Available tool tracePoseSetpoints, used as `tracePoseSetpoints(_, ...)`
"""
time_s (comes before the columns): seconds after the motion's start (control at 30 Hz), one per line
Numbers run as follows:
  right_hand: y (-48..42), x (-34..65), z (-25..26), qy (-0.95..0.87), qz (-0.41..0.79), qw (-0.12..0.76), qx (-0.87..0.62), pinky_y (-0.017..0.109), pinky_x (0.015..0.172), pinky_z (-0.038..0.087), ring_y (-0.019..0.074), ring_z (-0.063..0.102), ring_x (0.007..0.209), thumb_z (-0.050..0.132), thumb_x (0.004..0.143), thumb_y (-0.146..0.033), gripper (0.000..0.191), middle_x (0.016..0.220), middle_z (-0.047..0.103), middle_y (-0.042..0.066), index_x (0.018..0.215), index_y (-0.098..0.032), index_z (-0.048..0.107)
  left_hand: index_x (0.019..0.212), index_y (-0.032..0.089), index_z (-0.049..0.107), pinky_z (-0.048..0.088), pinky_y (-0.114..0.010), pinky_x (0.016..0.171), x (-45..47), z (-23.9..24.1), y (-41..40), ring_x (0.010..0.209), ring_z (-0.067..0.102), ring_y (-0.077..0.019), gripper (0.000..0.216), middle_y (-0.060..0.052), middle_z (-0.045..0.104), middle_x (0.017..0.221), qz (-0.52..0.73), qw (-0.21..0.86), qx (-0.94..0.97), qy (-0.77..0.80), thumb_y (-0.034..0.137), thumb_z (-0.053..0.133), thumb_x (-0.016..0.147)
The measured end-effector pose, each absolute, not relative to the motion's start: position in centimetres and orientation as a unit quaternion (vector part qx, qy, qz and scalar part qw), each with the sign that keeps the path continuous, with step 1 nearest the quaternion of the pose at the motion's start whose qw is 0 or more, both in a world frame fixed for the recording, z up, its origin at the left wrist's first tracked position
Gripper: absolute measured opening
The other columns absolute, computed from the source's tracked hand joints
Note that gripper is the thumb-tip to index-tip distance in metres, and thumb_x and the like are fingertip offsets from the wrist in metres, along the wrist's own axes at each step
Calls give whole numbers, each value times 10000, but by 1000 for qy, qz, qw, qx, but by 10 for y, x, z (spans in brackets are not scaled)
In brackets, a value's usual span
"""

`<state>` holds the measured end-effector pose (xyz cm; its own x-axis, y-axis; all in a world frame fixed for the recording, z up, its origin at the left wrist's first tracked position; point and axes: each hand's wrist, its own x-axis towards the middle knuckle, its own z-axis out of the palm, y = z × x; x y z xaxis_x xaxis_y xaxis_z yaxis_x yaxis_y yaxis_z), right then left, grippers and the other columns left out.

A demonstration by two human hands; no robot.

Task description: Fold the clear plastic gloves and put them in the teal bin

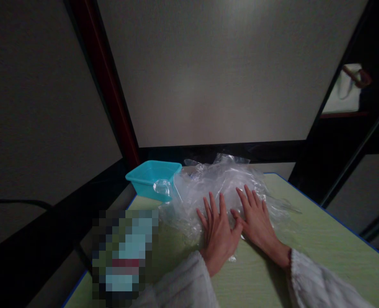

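A heap of clear plastic bags (215, 184) lies crumpled on the light wooden table (330, 256). My left hand (219, 233) rests on the near side of the heap, fingers spread and pointing away from me. Beside it, my right hand (256, 220) also lies on the plastic with its fingers stretched out. The two thumbs come close together, and I cannot tell whether they touch. Neither hand grips anything. Part of the plastic is hidden under both hands.
A turquoise plastic basin (147, 190) stands at the table's far left corner, with some plastic against its right side. A pixelated object (125, 256) sits at the left edge. Behind the table rises a pale panel (208, 85). A white bag (345, 94) rests on a shelf at right.
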<state>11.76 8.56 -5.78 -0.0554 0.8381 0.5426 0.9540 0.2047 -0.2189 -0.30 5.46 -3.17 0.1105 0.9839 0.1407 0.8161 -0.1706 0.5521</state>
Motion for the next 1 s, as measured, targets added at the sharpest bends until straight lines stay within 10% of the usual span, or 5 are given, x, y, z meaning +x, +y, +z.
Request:
tracePoseSetpoints(0.5,85,124,-50,-760,-35,356,-543,597,1010,257,256,586,1077,426,741,-97,565,1027,707,61,1296,-201,429,1424,155,249,-18,-576,1080,-7,-35,55,1393,87,-272,631,-102,201,1507,183,145,752,617,210,417,818)
tracePoseSetpoints(1.0,73,122,-29,-709,12,510,-487,352,758,538,235,663,940,394,854,-240,314,1045,699,79,1039,-181,640,1408,130,246,11,-523,1111,-5,-36,55,1379,184,-227,680,-101,281,1478,267,147,733,609,98,444,759)
